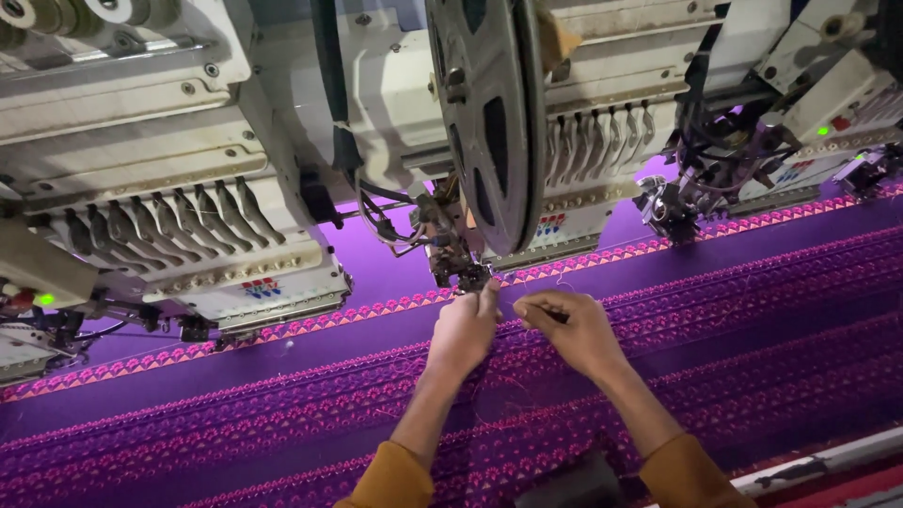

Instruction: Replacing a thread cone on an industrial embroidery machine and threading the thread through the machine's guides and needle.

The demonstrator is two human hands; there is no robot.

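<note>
Purple fabric (pixel 752 310) banded with pink embroidered rows stretches flat beneath a line of cream embroidery machine heads (pixel 216 188). The left hand (pixel 466 329) pinches closed at the needle assembly (pixel 466 273) below a grey reel (pixel 484 113). The right hand (pixel 574 329), just beside, pinches a thin thread (pixel 513 306).
</note>
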